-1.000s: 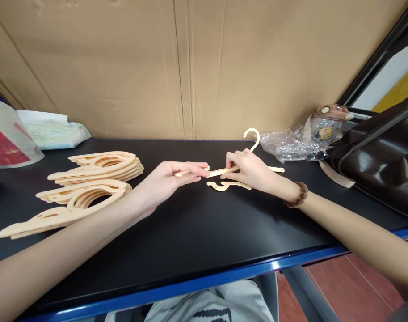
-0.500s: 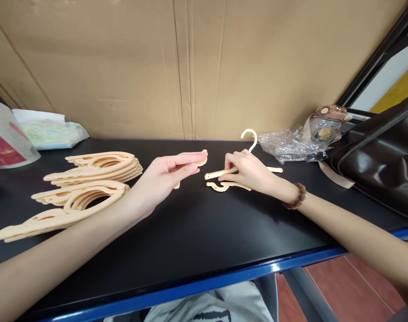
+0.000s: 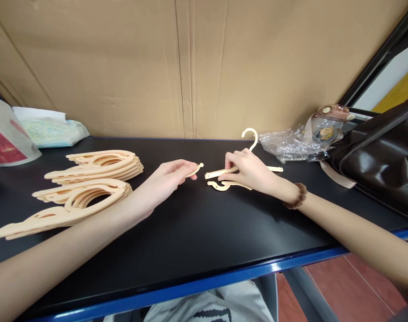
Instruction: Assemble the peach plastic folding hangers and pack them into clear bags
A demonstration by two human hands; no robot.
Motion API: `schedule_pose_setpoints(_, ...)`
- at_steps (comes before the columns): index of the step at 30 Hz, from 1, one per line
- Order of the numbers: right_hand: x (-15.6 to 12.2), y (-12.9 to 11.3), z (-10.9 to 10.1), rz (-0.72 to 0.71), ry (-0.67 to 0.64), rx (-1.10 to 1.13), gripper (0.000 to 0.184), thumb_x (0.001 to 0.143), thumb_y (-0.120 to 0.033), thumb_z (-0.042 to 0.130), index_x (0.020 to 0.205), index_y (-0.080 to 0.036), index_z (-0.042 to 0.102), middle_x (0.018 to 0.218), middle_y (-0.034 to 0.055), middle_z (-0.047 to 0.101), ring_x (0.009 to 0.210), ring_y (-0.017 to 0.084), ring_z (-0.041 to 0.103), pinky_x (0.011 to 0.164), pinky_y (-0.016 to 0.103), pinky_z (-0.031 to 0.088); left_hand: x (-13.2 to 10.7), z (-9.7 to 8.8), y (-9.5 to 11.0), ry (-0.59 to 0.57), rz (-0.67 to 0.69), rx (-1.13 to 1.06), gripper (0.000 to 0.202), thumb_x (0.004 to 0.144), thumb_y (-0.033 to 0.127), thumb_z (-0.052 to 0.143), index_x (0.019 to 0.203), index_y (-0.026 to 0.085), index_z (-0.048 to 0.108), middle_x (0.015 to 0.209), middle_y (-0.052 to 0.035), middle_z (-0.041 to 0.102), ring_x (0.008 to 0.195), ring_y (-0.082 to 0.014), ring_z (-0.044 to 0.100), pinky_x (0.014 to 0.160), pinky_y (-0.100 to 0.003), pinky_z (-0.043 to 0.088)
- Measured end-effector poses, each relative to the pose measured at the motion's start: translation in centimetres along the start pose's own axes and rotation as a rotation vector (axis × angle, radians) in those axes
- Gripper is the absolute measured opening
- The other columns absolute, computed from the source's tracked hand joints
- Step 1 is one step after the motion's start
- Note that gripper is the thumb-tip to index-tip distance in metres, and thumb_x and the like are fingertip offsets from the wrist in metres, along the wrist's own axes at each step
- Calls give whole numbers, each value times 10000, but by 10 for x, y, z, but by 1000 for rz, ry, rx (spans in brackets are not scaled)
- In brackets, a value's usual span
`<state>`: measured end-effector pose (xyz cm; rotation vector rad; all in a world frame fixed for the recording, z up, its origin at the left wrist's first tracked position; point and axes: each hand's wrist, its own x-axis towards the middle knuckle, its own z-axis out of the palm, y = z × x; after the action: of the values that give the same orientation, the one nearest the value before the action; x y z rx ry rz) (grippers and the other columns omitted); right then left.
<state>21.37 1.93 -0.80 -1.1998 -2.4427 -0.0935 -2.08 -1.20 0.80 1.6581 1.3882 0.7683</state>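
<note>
Can see stacked cream openwork pieces [image 3: 101, 171] on the black worktop [image 3: 204, 250] left of the left grip [image 3: 172, 179], a hook-ended cream piece [image 3: 218, 187] just nearside of the right grip [image 3: 249, 169]. Pinching a slim, curved cream piece [image 3: 199, 168] in the left grip; holding a straight cream bar [image 3: 220, 173] in the right.

The table has a smooth black top [image 3: 204, 241] with a shiny blue front edge [image 3: 272, 267]. On its left part lie 2 stacks of flat beige curved pieces, the farther stack [image 3: 132, 167] just beside the nearer stack [image 3: 66, 218]. Behind them rests a pale soft packet [image 3: 56, 133]. Near the middle lies 1 thin beige hooked piece [image 3: 219, 188]. At right there are crumpled transparent plastic [image 3: 287, 145] and a glossy dark-brown bag [image 3: 378, 156].
</note>
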Motion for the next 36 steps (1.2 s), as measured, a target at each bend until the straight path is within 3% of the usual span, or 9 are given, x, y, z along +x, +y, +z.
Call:
schedule_pose_setpoints(3, 0, -1, 0, -14, -8, 17, 342, 807, -389, 709, 720, -193, 443, 668, -41, 570, 605, 121, 476, 726, 277, 323, 2, 0, -3, -53, 100, 95, 360, 824, 552, 536, 915, 220, 642, 878, 3, 620, 818, -169, 516, 735, -297, 360)
schedule_pose_setpoints(7, 0, -2, 0, -12, 7, 8, 345, 801, -385, 716, 723, -193, 440, 670, -42, 562, 601, 120, 471, 729, 280, 319, 4, 3, -10, -124, 199, 200, 223, 884, 449, 490, 883, 227, 496, 781, 37, 580, 669, -133, 488, 640, -270, 355)
schedule_pose_setpoints(10, 0, -2, 0, -20, 6, 8, 341, 806, -385, 710, 734, -193, 437, 662, -43, 544, 605, 123, 469, 719, 276, 315, 1, 3, -10, -189, 274, 313, 136, 922, 373, 434, 896, 241, 416, 817, 43, 614, 616, -127, 473, 591, -260, 332)
schedule_pose_setpoints(15, 0, -5, -2, -51, 13, 25, 325, 813, -374, 703, 733, -195, 443, 662, -41, 525, 620, 128, 463, 728, 273, 314, -4, 2, -6, -197, 281, 441, 218, 965, 430, 331, 917, 247, 441, 788, 43, 614, 605, -138, 484, 578, -267, 319)
schedule_pose_setpoints(21, -1, -7, -4, -99, 35, 45, 294, 831, -368, 683, 739, -189, 468, 677, -31, 528, 648, 136, 471, 755, 284, 309, 4, 0, -9, -268, 252, 304, 319, 966, 420, 323, 1205, 241, 435, 792, 25, 600, 672, -147, 496, 621, -269, 372)
schedule_pose_setpoints(23, -2, -7, -5, -129, 46, 53, 280, 833, -365, 680, 747, -189, 480, 688, -30, 531, 662, 137, 474, 766, 286, 310, 6, -1, -9, -334, 248, 247, 331, 961, 436, 340, 1143, 215, 505, 774, 14, 578, 668, -137, 469, 598, -252, 365)
schedule_pose_setpoints(27, -3, -7, -7, -172, 70, 64, 296, 814, -379, 702, 750, -193, 482, 700, -34, 536, 683, 137, 482, 792, 291, 306, 8, -5, -5, -521, 213, 89, 384, 940, 481, 386, 846, 161, 576, 704, 7, 525, 529, -85, 334, 475, -230, 252)
schedule_pose_setpoints(30, -3, -6, -8, -177, 82, 77, 301, 814, -379, 701, 745, -196, 471, 701, -33, 534, 689, 141, 485, 801, 299, 302, 7, -7, 1, -597, 129, 9, 382, 913, 503, 420, 899, 159, 586, 668, 5, 544, 444, -65, 260, 426, -243, 162)
schedule_pose_setpoints(36, -2, -7, -7, -166, 43, 107, 292, 824, -371, 688, 738, -198, 469, 699, -35, 527, 689, 137, 480, 805, 296, 303, 7, -12, 4, -667, 98, -26, 386, 909, 502, 439, 997, 168, 611, 693, -8, 577, 436, -64, 289, 414, -240, 140)
